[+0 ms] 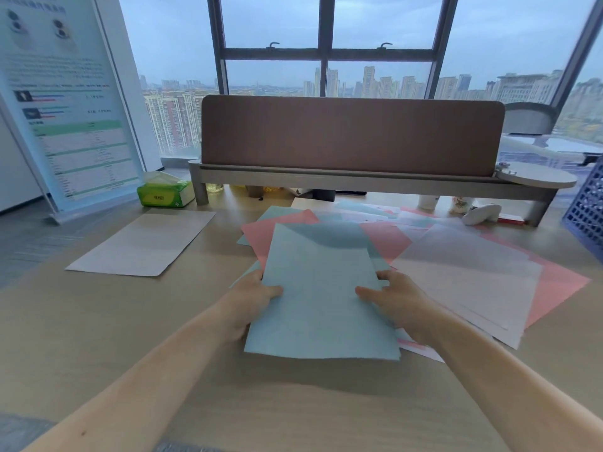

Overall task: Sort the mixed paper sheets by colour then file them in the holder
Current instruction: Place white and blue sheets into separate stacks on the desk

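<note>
- Left hand (251,301) grips the left edge of the blue sheets (321,298), thumb on top; its other fingers are under the paper, hidden.
- Right hand (398,301) grips the right edge, thumb laid on top and fingers curled at the edge (sheet count in the stack: cannot tell).
- Blue sheets sit front centre, near edge lifted off the table (293,402), overlapping the mixed pile.
- Blue crate (587,213) is cut off by the right frame edge; print on the poster stand (65,102) is too blurred to read.
- Pink sheets (385,238) and white sheets (466,265) overlap behind and right of the hands.
- Lone white sheet (140,244) lies left, well apart from the pile.
- Brown divider panel (352,135) stands behind the pile; tissue pack (163,192) lies near its left end.
- Bare table shows in front and between the lone sheet and the pile.
</note>
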`<action>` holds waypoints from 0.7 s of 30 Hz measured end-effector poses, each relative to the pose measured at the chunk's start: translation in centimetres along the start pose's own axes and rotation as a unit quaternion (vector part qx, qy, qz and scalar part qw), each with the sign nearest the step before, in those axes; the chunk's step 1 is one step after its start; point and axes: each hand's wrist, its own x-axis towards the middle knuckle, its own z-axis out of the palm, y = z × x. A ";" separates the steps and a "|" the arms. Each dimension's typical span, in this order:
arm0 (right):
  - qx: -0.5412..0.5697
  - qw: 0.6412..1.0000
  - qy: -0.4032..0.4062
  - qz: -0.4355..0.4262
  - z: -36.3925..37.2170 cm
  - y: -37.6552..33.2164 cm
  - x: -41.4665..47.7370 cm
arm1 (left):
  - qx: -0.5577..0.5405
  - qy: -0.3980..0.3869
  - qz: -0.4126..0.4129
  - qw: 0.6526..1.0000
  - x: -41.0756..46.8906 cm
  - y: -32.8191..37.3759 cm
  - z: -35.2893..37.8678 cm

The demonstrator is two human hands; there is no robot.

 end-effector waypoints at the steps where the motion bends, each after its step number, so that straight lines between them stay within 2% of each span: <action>1: -0.014 1.000 -0.008 0.003 0.4 0.1 0.3 | 0.012 0.016 -0.001 1.000 0.0 -0.1 0.0; 3: -0.049 0.999 0.001 -0.018 0.6 -0.1 0.6 | 0.049 0.066 0.019 0.996 0.6 -0.1 0.4; 6: -0.172 0.980 0.086 -0.056 -0.8 -1.5 1.5 | 0.054 0.118 0.049 0.990 2.1 1.0 1.1; 9: -0.235 0.963 0.131 -0.034 -2.7 -2.4 3.3 | 0.063 0.136 0.044 0.988 4.0 2.1 1.1; 12: -0.199 0.974 0.106 0.012 -3.5 -2.8 4.4 | 0.120 0.143 0.036 0.982 5.3 2.5 1.0; 15: -0.159 0.982 0.093 0.039 -3.6 -2.9 5.4 | 0.185 0.116 0.028 0.975 5.8 2.0 1.2; 21: -0.112 0.990 0.049 0.063 -3.2 -3.6 6.1 | 0.202 0.126 0.037 0.971 6.2 1.1 1.5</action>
